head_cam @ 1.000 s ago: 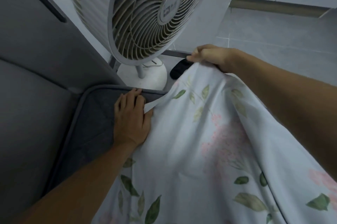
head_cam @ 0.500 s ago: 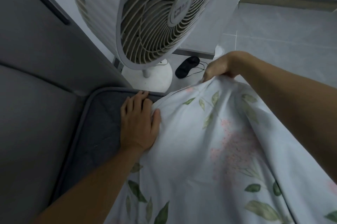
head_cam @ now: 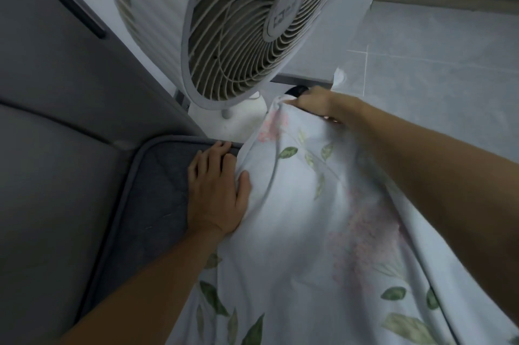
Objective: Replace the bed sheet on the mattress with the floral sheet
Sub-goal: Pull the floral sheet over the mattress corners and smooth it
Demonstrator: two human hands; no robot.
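Note:
The floral sheet (head_cam: 323,232), pale with green leaves and pink blooms, covers most of the dark grey mattress (head_cam: 157,204); only the mattress's top left corner shows bare. My left hand (head_cam: 217,190) lies flat at that corner, fingers straight, its thumb on the sheet's edge. My right hand (head_cam: 314,103) grips the bunched sheet corner past the mattress's far edge, near the fan base. A bit of the sheet sticks up behind that hand.
A white pedestal fan (head_cam: 244,24) stands very close beyond the mattress corner, its round base (head_cam: 233,123) on the floor. A grey padded headboard (head_cam: 50,148) runs along the left. A small black object (head_cam: 297,90) lies behind my right hand. Grey tiled floor (head_cam: 435,64) lies to the right.
My right hand has carried the sheet corner left and forward, towards the fan base and over the black object. The sheet has spread further over the corner. My left hand stays pressed on the mattress.

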